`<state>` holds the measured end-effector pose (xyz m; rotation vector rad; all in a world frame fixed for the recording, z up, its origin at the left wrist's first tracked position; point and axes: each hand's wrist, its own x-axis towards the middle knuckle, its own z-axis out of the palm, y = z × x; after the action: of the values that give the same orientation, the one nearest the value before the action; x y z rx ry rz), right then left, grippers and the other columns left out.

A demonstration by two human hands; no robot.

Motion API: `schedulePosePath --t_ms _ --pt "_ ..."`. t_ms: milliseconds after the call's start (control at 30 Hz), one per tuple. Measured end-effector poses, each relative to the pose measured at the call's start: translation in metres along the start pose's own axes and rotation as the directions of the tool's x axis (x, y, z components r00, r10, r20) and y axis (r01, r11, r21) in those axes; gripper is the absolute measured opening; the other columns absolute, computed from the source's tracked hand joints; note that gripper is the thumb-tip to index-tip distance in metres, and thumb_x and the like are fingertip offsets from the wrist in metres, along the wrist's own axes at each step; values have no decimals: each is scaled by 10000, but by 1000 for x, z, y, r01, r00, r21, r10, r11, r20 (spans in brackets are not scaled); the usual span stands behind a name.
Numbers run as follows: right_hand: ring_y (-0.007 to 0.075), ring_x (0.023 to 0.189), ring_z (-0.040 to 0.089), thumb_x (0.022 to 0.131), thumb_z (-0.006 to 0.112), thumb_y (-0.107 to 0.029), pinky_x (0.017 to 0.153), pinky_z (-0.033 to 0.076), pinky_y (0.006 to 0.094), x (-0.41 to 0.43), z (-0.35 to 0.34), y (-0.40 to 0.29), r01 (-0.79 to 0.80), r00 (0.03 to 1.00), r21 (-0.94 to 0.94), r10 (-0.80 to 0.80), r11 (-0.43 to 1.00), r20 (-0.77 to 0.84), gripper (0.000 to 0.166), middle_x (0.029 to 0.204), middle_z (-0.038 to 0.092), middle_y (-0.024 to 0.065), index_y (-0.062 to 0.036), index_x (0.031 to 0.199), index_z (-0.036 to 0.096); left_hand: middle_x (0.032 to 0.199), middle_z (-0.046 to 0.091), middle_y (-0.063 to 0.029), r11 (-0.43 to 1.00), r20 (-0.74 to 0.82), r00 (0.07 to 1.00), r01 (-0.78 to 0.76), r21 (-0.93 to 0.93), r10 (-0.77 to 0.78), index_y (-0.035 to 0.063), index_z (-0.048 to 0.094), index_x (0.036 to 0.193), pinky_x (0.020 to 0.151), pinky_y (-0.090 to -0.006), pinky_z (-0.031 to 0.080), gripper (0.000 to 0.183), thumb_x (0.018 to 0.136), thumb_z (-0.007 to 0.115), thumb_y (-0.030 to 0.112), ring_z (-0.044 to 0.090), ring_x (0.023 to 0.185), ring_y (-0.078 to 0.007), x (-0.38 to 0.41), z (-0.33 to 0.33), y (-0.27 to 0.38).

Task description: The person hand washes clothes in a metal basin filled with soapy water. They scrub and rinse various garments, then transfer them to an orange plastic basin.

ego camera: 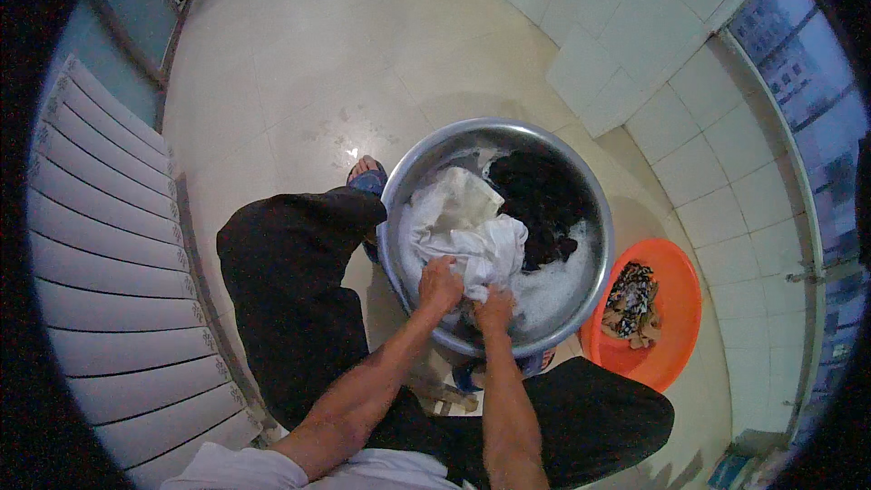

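A large metal basin (pixel 599 218) stands before me between my knees, with foamy suds inside. My left hand (pixel 441 284) grips the near left part of a white garment (pixel 493 245). Close beside it, my right hand (pixel 495 309) holds the same wet cloth at its near edge. An off-white part of the cloth (pixel 463 197) lies bunched beyond it in the foam; whether it is a separate piece I cannot tell. Dark wet clothing (pixel 537 201) fills the far right of the basin. My fingertips are partly hidden by cloth and suds.
An orange plastic basin (pixel 684 327) on the right holds patterned and tan cloth (pixel 633 303). A white radiator (pixel 122 245) runs along the left. White wall tiles (pixel 708 197) and a window (pixel 803 61) are at the right. Water drops wet the tiled floor (pixel 326 82) ahead.
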<state>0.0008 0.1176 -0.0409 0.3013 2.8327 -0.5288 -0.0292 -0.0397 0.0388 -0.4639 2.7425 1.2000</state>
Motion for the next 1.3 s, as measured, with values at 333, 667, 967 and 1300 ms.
schedulePosePath --t_ms 333,667,967,1300 --pt "167 759 597 859 737 -304 734 485 314 -15 -210 -90 -70 981 991 186 114 48 334 848 655 53 24 900 685 1042 707 -137 811 62 948 301 -501 -313 15 684 1086 864 -362 494 427 903 633 397 658 948 -262 46 41 -41" --pt "356 1006 646 833 659 -256 914 515 488 -44 -276 -105 34 987 887 154 -460 42 420 1086 658 198 44 1121 602 1299 566 -111 78 547 772 598 -798 -325 95 532 1361 905 -408 457 667 911 544 586 558 1109 -260 17 -15 43" --pt "327 1092 626 909 484 -333 964 503 466 -25 -230 -75 -31 990 743 82 -668 115 463 1185 651 164 5 1202 605 1356 553 -145 -479 590 798 569 -668 125 118 526 1365 1034 -555 442 662 893 515 582 554 1209 -358 14 4 24" --pt "337 1257 517 951 377 -577 1061 425 483 -10 -140 -40 -163 978 710 -16 -685 209 659 1398 532 108 -95 1381 505 1250 625 -132 -404 550 810 582 -706 204 88 559 1311 1023 -500 462 563 910 590 483 587 1169 -325 5 -48 84"
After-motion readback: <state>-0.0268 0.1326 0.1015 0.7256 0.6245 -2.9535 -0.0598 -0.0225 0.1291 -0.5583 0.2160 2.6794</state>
